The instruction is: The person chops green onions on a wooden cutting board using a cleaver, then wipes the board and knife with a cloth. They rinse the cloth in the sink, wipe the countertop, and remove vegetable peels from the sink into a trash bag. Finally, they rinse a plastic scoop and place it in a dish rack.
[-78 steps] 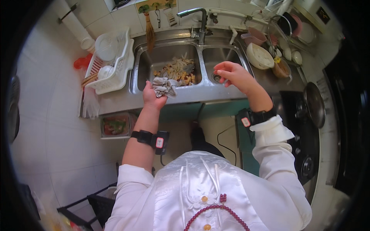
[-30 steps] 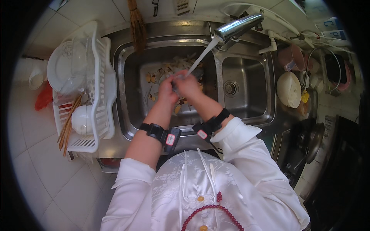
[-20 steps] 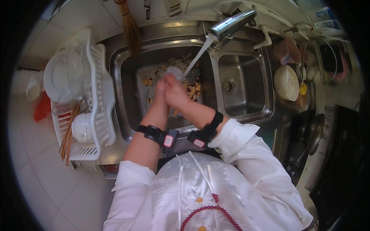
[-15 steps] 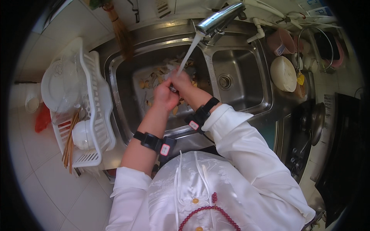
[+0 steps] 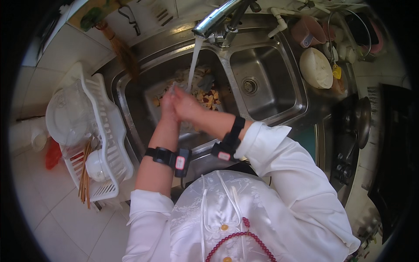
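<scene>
My left hand and my right hand are pressed together over the left sink basin, fingers closed against each other. What they hold, if anything, is hidden between them; a small greyish glint shows at the fingertips. Beside my right hand a stream of water falls from the chrome faucet. Below, yellowish and brown scraps that look like peelings lie on the basin floor, with a grey-blue piece among them. Black straps with small boxes are on both my forearms.
To the right is a smaller basin with a drain. A white dish rack with bowls and chopsticks stands at left. A cream bowl and a pink pot sit at right, near a dark pan.
My joined hands have shifted slightly left, and the right hand has moved from under the water to beside it. The view has shifted, and more scraps show in the basin.
</scene>
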A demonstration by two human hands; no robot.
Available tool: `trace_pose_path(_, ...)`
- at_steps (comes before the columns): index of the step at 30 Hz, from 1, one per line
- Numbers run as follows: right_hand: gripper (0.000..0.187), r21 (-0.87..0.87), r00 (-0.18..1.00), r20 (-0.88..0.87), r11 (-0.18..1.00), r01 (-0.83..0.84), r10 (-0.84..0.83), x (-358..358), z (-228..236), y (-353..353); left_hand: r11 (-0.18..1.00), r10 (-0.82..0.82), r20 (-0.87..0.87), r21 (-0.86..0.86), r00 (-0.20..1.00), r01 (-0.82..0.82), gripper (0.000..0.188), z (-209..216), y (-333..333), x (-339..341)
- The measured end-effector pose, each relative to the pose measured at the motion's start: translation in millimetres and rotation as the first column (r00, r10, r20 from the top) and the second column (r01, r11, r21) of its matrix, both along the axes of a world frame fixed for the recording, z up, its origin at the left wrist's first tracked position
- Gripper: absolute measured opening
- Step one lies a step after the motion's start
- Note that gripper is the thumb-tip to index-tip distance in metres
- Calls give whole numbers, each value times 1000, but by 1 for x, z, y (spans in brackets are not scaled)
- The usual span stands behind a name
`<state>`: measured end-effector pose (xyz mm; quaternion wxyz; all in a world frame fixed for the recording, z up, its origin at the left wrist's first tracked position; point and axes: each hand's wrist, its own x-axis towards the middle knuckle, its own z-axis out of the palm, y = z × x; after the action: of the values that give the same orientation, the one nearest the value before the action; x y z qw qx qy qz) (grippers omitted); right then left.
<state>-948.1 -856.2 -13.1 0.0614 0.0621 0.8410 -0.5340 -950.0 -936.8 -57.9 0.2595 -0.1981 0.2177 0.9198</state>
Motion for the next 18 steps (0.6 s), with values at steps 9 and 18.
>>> trace_pose_path(9, 36, 10, 995, -57, 997, -80, 80, -3, -36, 9, 980, 30, -97, 198, 995, -10, 29, 16, 5, 5)
trace_pose_path(18, 30, 355, 909, -382, 935, -24, 168, -5, -41, 4, 947, 59, -238, 321, 970, 21, 25, 10, 3, 2)
